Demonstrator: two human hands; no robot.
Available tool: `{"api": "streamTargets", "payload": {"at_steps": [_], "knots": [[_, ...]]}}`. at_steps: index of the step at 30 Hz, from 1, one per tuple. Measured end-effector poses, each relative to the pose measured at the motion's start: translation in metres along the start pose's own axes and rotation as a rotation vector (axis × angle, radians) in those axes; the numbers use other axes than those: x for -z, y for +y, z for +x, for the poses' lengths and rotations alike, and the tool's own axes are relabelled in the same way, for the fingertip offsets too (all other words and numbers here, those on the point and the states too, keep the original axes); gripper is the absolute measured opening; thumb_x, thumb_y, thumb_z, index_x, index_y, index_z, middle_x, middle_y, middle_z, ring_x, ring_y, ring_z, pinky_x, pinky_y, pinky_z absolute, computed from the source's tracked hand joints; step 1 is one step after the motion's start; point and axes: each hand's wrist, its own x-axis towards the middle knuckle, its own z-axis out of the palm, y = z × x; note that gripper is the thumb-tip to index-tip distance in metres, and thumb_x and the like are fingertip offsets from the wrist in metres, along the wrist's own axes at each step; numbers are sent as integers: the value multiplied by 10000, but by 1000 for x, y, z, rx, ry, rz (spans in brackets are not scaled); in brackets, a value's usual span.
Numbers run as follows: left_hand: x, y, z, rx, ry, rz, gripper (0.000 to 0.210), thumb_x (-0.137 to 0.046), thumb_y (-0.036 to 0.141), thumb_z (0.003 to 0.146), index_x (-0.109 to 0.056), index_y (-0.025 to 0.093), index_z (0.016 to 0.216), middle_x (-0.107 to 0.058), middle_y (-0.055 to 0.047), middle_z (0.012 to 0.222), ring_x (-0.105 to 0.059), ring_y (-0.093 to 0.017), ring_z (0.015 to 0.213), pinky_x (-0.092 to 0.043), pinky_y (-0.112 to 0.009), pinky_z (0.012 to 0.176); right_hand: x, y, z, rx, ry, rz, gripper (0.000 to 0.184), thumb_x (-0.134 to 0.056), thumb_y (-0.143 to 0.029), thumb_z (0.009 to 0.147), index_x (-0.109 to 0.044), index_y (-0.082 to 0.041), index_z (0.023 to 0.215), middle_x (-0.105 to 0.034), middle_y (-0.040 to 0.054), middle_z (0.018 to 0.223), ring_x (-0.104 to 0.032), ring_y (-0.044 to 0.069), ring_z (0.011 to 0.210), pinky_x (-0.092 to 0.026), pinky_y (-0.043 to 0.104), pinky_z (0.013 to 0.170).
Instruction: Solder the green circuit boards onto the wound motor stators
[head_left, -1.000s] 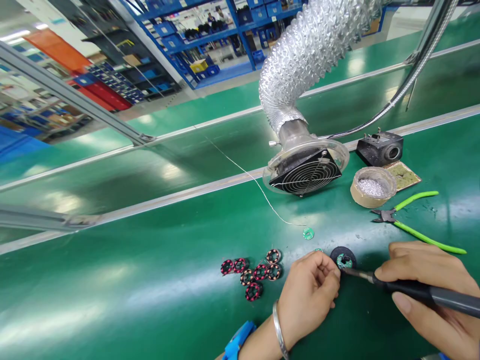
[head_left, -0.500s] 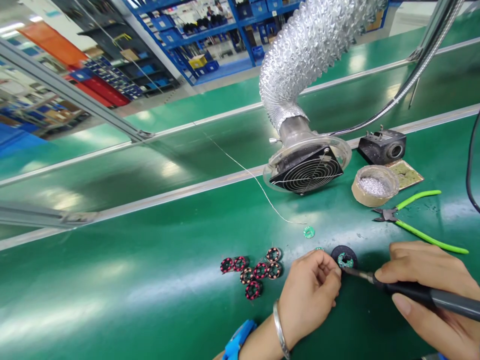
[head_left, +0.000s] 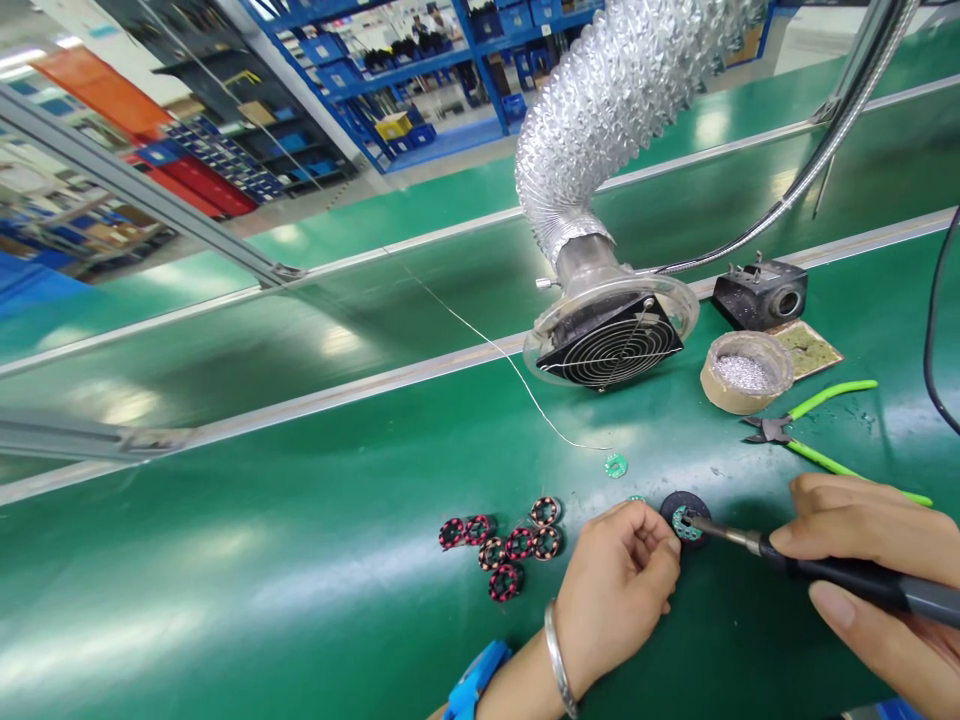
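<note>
In my right hand (head_left: pixel 874 580) is a soldering iron (head_left: pixel 832 575), gripped like a pen. Its tip touches the small green ring-shaped circuit board (head_left: pixel 682 524), which lies on a round black holder (head_left: pixel 694 502). My left hand (head_left: pixel 626 580) is closed in a pinch at the left edge of that holder; what its fingers hold is hidden. Another green ring board (head_left: pixel 616 466) lies farther back by the end of a thin solder wire (head_left: pixel 517 372). A third green board (head_left: pixel 637 498) shows partly behind my left fingers. To the left sit several wire-wound motor stators (head_left: pixel 519 543).
A fume extractor fan (head_left: pixel 615 350) hangs on a silver duct (head_left: pixel 600 130) above the bench. At the right are a round tub of metal bits (head_left: pixel 746 373), a flat sponge (head_left: pixel 808 350), a black block (head_left: pixel 759 295) and green-handled cutters (head_left: pixel 772 430). A black cable (head_left: pixel 932 350) runs down the right edge.
The soldering iron's tip has shifted from the near edge of the board onto its upper right part, with my right hand moving slightly right. My left hand stays in place.
</note>
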Motion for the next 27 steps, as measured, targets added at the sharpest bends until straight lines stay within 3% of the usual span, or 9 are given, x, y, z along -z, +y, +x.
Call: {"api": "streamTargets", "payload": {"at_steps": [10,12,17,23,27], "knots": [[-1,-2,-1,-22,3,50,83,-519,206,817,-524,181,738,-529,38,569,-559,-110,470,-403,-203,452,-8,2,5,64,57,33,170,-488,-195,876,-621,-196,983,-543,-3,582,-516,155,461,-414,301,457],[-2,0,-2,-71,46,120,54,-575,178,771,-524,178,789,-538,31,666,-518,-90,480,-393,-212,474,-8,6,6,82,72,12,190,-508,-191,868,-622,-197,1021,-573,4,601,-556,167,493,-428,298,461],[-2,9,1,-132,82,350,252,-735,188,711,-573,158,902,-537,9,825,-460,-83,515,-396,-254,552,-16,19,7,68,157,-41,352,-516,-80,878,-580,-208,1200,-629,-17,691,-599,126,547,-491,238,520],[13,16,20,-330,-61,397,316,-825,145,678,-687,172,961,-536,5,775,-519,-165,738,-420,-268,696,-31,27,9,85,125,-98,250,-521,-72,905,-582,-208,1106,-697,15,857,-635,143,689,-512,260,621],[21,16,25,-415,-179,382,325,-808,88,686,-705,191,976,-541,8,774,-526,-166,767,-428,-265,730,-37,29,11,107,37,-139,290,-523,-69,890,-551,-218,1137,-684,15,884,-561,150,669,-472,281,627]]}}
